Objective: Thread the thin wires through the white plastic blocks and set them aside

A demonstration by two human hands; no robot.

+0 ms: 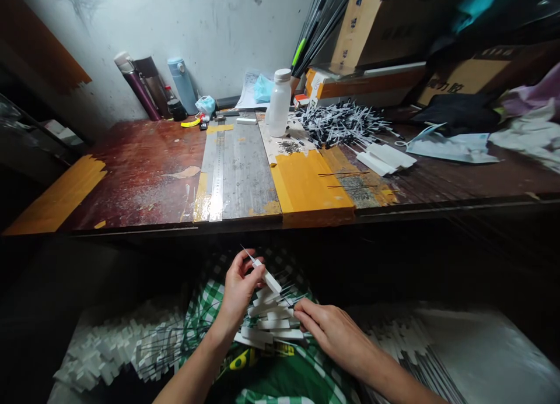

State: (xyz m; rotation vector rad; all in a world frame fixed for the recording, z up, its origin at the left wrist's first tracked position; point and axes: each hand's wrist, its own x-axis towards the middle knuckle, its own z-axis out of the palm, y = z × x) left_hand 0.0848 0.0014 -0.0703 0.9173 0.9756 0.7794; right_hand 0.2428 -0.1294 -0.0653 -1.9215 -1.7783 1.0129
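Above my lap, my left hand (242, 281) is closed on a white block (270, 280), with a thin pointed tip sticking out past the fingers at its upper end. Dark thin rods show at the block's lower end. My right hand (326, 325) is to the right of it, its thumb and index finger pinched at the end of a thin dark rod (287, 299). Several more white blocks with rods (275, 324) lie below, on the green checked cloth (280, 375) over my lap.
The table (144, 182) spans the view ahead, bearing a steel ruler (217, 176), a white bottle (280, 104) and a heap of black-and-white sticks (343, 123). White blocks (100, 348) are piled at the lower left. Rodded pieces (420, 357) lie at the lower right.
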